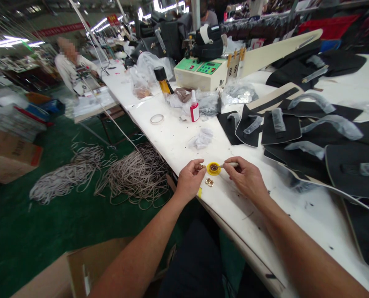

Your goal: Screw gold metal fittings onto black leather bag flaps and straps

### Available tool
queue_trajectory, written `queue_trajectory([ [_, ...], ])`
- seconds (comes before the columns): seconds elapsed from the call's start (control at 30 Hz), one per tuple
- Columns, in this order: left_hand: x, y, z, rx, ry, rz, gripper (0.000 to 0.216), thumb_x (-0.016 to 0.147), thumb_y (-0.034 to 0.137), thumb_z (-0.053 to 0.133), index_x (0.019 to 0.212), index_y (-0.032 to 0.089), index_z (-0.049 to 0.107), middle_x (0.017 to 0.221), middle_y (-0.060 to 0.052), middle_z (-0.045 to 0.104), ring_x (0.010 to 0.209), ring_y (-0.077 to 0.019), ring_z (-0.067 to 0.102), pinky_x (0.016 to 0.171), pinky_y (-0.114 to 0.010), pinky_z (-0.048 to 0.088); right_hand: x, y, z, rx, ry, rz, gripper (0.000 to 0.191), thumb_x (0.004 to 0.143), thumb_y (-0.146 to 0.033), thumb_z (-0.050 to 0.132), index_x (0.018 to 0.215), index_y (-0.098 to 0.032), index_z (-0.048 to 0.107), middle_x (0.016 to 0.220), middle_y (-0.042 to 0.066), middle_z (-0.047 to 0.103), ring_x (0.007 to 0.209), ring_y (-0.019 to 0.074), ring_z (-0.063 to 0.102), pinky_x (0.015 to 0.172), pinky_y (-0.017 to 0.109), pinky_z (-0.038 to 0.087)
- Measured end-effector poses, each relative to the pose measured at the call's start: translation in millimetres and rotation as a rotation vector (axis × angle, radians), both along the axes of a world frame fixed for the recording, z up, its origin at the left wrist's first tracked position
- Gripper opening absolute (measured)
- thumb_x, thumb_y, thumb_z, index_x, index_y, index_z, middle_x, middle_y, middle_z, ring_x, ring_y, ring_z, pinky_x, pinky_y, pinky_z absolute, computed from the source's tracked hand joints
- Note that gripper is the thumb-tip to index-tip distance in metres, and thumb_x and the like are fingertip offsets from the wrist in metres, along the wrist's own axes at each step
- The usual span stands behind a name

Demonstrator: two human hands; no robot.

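My left hand (pixel 191 179) pinches a small gold metal buckle (pixel 202 167), mostly covered by the fingers, at the left of a shallow round yellow dish (pixel 214 173). My right hand (pixel 245 177) grips a slim tool with a pale handle (pixel 234 164); its thin dark tip reaches into the dish. Small dark and gold bits sit in the middle of the dish, too small to name. Just in front of the dish, gold buckles (pixel 209 182) lie on the white table (pixel 178 145).
Black panels with plastic-wrapped handles (pixel 277 126) spread over the right side. Behind the dish stand a red bottle (pixel 195 111), a tape ring (pixel 157 119) and a cream machine (pixel 200 76). Cord heaps (pixel 131 176) lie on the green floor; a person (pixel 71 62) sits far left.
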State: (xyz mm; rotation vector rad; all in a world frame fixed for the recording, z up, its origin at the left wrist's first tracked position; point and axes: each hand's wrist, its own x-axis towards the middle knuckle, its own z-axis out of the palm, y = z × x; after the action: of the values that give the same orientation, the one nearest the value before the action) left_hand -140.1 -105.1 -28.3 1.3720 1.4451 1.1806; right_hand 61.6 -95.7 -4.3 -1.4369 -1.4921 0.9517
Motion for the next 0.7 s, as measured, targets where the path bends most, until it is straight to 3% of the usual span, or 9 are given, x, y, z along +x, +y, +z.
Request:
queue_trajectory([
  [0.37, -0.9, 1.1, -2.9, -0.062, -0.12, -0.006, 0.025, 0.082, 0.031, 0.076, 0.103, 0.018, 0.073, 0.099, -0.006, 0.076, 0.085, -0.0168, 0.069, 0.078, -0.028, 0.055, -4.3, -6.5, 16.0, -0.048, 0.256, -0.036, 0.04, 0.084, -0.053, 0.071, 0.102, -0.017, 0.072, 0.06, -0.001, 0.065, 0.053, 0.0143, 0.058, 0.054, 0.027, 0.046],
  [0.7, 3.1, -4.7, 5.2, -0.033, 0.028, -0.017, 0.025, 0.087, 0.041, 0.071, 0.098, 0.019, 0.074, 0.09, -0.003, 0.075, 0.076, -0.0154, 0.067, 0.068, -0.025, 0.053, -7.1, -7.3, 14.5, -0.036, 0.268, -0.045, 0.038, 0.083, -0.051, 0.072, 0.1, -0.017, 0.073, 0.059, -0.001, 0.065, 0.052, 0.0142, 0.058, 0.053, 0.027, 0.046],
])
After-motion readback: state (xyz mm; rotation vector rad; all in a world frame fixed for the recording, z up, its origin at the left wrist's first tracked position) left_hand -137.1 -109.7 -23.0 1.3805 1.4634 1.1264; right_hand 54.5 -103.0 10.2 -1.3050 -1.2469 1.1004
